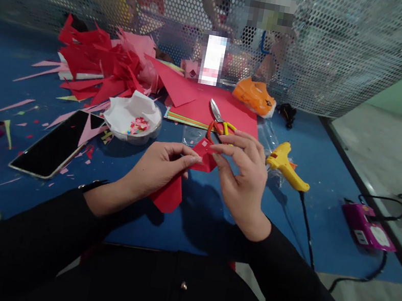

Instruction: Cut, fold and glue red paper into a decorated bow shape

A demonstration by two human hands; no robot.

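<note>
A folded piece of red paper (167, 195) is pinched between the thumb and fingers of my left hand (161, 167), above the table's near half. Its lower part hangs under that hand, and its upper end carries a small pale pink square (204, 143). My right hand (242, 178) has thumb and fingertips closed at the upper right edge of the same paper, its other fingers loosely bent. Just beyond the hands lie scissors (217, 110) with red and yellow handles, partly covered by my right fingers.
Stacked coloured sheets (233, 101) lie behind the scissors. A bowl (145, 133) of paper bits, a phone (56, 145) and red scraps (103, 60) are on the left. A yellow glue gun (287, 168), orange packet (253, 96) and purple power strip (368, 227) sit right. Perforated mesh (319, 52) stands behind.
</note>
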